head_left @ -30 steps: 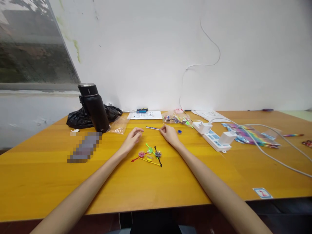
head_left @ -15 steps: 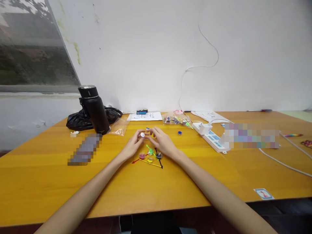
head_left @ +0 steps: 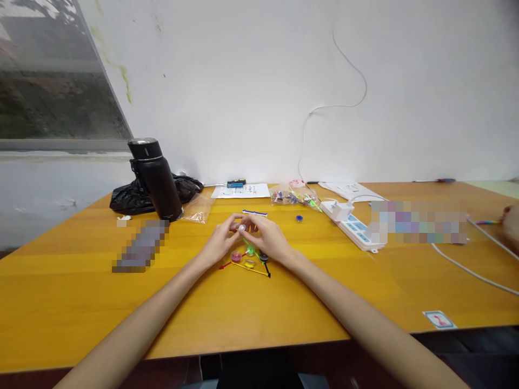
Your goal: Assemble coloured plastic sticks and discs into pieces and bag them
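Observation:
My left hand and my right hand meet above the middle of the yellow wooden table. Their fingertips pinch a small white round piece between them. Just below the hands lies a cluster of small coloured discs and thin pointed sticks in red, yellow, green and black. A blue stick lies on the table behind the hands, and a small blue disc sits to the right.
A black flask stands at the back left in front of a black bag. A clear bag of coloured parts, a paper sheet and a white power strip lie behind. Another person's hand shows at the right edge.
My hands came together from apart and closed on the small white piece. The blue stick that my right hand touched now lies free behind them. Another person's hand appeared at the right edge.

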Motion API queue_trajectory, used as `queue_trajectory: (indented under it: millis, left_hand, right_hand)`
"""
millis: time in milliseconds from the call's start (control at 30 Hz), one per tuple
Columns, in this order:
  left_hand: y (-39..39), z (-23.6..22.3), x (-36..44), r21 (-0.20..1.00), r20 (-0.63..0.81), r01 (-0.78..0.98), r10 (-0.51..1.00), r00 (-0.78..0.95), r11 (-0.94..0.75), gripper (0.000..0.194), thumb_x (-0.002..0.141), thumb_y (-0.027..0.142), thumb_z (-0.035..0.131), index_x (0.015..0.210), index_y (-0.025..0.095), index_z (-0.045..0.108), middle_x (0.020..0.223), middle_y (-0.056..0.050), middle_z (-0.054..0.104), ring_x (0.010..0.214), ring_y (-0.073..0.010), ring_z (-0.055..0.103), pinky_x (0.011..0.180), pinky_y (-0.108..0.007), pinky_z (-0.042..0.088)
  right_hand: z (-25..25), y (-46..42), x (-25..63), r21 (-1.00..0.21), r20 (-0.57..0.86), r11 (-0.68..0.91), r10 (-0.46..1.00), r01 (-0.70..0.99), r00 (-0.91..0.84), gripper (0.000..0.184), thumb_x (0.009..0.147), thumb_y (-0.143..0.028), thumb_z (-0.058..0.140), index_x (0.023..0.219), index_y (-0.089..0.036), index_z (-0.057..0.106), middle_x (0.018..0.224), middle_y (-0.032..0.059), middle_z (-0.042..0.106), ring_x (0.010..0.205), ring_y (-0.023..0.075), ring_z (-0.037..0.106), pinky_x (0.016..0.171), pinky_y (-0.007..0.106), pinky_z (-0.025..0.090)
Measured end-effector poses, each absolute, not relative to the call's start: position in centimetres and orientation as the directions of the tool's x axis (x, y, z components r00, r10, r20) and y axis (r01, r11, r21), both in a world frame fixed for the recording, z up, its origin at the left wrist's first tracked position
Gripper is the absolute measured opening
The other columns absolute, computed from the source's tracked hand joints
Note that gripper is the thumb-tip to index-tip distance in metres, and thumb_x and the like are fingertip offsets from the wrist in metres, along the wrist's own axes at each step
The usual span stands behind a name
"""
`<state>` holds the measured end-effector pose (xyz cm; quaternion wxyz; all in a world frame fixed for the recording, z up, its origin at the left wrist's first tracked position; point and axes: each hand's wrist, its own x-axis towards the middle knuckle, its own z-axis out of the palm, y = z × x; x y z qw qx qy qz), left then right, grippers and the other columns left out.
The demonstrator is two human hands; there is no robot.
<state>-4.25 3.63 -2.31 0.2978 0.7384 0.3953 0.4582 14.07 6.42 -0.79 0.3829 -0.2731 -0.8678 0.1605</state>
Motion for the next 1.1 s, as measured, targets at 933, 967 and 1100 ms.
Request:
queue_trajectory:
  millis: [933, 967, 1100]
  left_hand:
    - [3.7, -2.3, -4.7, 0.745, 0.393, 0.481, 0.886, 0.244, -0.463, 0.027, 0.088, 0.018, 0.046, 0.107, 0.02, 0.066, 0.106, -0.005, 0.072, 0.1, -0.0198, 0.067, 0.081, -0.031, 0.051]
    - [3.6, -2.2, -4.7, 0.745, 0.394, 0.479, 0.886, 0.245, -0.464, 0.026, 0.089, 0.019, 0.047, 0.106, 0.02, 0.066, 0.105, -0.006, 0.073, 0.1, -0.0202, 0.067, 0.079, -0.03, 0.051]
    - [3.2, -1.7, -4.5, 0.743, 0.391, 0.46, 0.873, 0.292, -0.486, 0.022, 0.09, 0.027, 0.052, 0.103, 0.021, 0.069, 0.104, -0.006, 0.073, 0.094, -0.0204, 0.067, 0.072, -0.028, 0.05]
  right_hand:
    - [-3.6, 15.6, 23.3, -0.247, 0.554, 0.42, 0.8, 0.873, -0.228, 0.021, 0.091, -0.025, 0.053, 0.094, -0.019, 0.073, 0.099, 0.0122, 0.069, 0.104, 0.0314, 0.053, 0.095, 0.048, 0.037]
    - [-3.7, 15.6, 23.3, -0.231, 0.535, 0.405, 0.812, 0.884, -0.232, 0.023, 0.091, -0.025, 0.052, 0.095, -0.018, 0.074, 0.101, 0.0131, 0.069, 0.105, 0.0322, 0.052, 0.095, 0.049, 0.037]
    - [-3.9, 15.6, 23.3, -0.237, 0.511, 0.364, 0.835, 0.901, -0.203, 0.027, 0.093, -0.026, 0.051, 0.1, -0.019, 0.076, 0.106, 0.0143, 0.069, 0.108, 0.0336, 0.05, 0.094, 0.05, 0.036]
